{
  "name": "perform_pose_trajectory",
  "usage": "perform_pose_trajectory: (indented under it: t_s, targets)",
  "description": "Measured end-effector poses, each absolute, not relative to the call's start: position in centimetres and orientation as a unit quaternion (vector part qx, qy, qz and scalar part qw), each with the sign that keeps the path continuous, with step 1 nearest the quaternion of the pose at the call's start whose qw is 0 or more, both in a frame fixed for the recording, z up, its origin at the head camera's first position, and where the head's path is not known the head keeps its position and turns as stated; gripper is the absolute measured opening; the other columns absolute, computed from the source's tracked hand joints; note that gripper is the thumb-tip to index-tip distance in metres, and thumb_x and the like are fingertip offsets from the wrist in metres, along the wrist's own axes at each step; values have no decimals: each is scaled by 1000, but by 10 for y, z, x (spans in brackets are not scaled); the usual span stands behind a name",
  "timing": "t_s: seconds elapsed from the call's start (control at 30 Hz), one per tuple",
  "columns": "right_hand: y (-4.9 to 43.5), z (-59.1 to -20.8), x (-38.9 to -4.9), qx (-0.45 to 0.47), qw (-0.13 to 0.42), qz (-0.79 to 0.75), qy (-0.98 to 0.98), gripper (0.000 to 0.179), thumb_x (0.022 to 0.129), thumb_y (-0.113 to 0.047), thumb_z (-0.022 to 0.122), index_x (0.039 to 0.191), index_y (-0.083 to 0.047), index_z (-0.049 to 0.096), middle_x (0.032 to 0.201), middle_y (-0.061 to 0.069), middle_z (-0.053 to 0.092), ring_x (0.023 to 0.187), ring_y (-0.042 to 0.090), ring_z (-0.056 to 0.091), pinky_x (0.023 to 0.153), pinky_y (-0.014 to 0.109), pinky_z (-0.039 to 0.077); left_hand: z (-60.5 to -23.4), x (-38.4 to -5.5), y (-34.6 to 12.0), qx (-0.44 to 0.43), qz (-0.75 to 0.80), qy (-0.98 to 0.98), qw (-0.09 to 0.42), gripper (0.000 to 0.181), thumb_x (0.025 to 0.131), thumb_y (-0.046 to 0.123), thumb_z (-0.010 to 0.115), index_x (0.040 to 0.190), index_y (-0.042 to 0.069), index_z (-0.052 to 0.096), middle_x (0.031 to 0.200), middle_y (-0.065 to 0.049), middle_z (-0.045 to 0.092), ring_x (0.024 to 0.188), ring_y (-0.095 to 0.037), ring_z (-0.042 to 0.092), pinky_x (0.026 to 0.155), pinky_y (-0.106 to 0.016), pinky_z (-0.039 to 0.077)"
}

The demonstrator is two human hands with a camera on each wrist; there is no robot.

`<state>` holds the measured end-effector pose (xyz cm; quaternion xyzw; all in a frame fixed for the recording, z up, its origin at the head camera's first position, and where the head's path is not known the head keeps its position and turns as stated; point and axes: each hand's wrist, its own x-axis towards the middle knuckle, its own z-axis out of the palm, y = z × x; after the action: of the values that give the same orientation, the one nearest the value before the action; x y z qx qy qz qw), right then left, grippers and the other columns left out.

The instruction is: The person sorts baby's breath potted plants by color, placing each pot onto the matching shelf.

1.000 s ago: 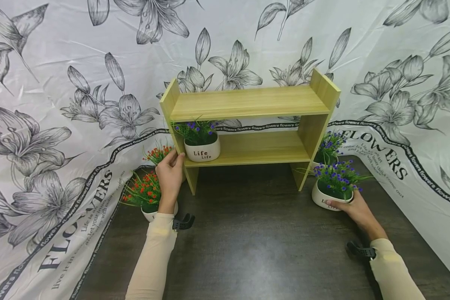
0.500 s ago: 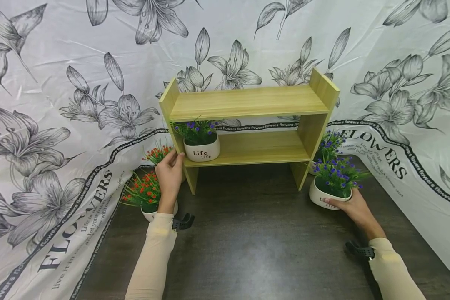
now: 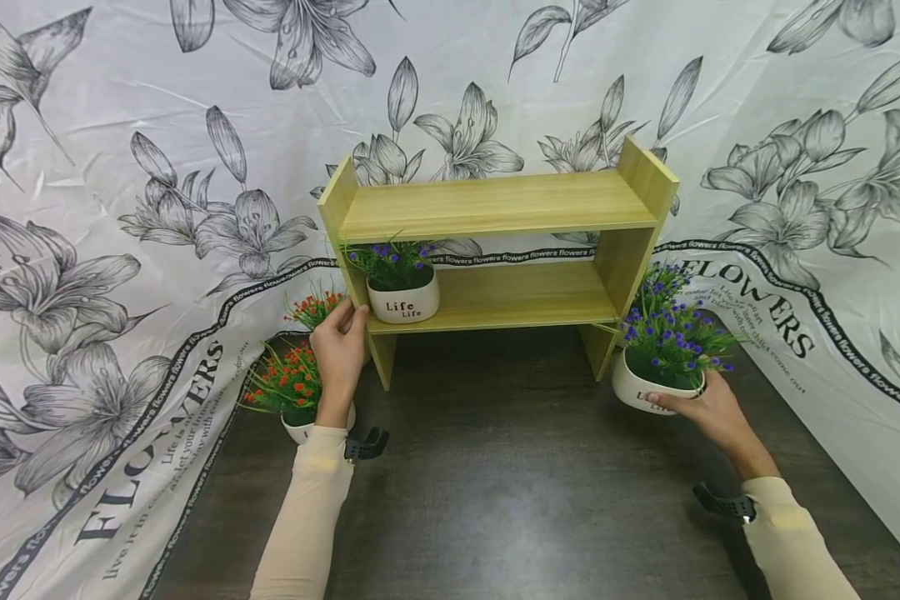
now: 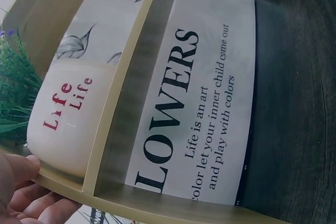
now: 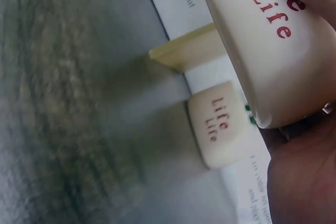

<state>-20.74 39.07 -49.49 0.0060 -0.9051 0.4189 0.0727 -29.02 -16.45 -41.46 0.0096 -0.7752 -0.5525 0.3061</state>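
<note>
White, smooth and faintly glossy, the held pot (image 3: 648, 385) appears clear of the dark table (image 3: 495, 483), near the right end of the wooden shelf (image 3: 495, 204). I judge it light enough for one hand and stiff throughout; whether it is ceramic or plastic I cannot tell, so I rate it as breakable. The slick wall could slide under a weak hold. I would take it by the body below the rim, thumb in front and fingers behind, sparing the flowers (image 3: 675, 333), which look soft and easily bent. The right hand (image 3: 720, 417) grips it at its right side, thumb across the front. The left hand (image 3: 340, 350) pinches the front edge of the shelf's left side panel. As to appearance, I record a rounded, oblong body, dark red "Life" lettering partly covered by the thumb, and a dense green tuft with small purple blooms and thin stems reaching outward. Behind it, beside the shelf, stands a matching pot (image 5: 218, 124); another lettered pot (image 3: 403, 302) sits at the left of the lower board.
</note>
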Motion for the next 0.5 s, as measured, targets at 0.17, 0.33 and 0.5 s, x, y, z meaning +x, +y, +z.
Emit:
perform_pose_trajectory:
  t_s: [0.17,0.33,0.5]
  targets:
    - [382,-479,-205,19,80,413,-907,70,92,-38,85,148,-8,56,117,-20,64,101,-10,57,82,23,48,-415,-290,-164,8,-547,-777,311,30,104,24,73,130,10,78,122,-16,79,111,-25,79,92,-36,63]
    - [373,-467,-204,34,87,408,-908,73,91,-36,86,151,-9,54,125,-7,67,103,-11,56,84,23,49,-415,-290,-164,5,-551,-775,309,32,104,23,73,132,8,77,124,-18,78,113,-27,78,95,-41,62]
    - [363,-453,-204,52,95,402,-909,73,89,-33,88,149,-6,57,126,3,71,101,-15,55,81,20,51,-415,-289,-164,5,-554,-774,308,32,104,23,73,133,8,76,125,-18,77,114,-27,78,95,-40,62]
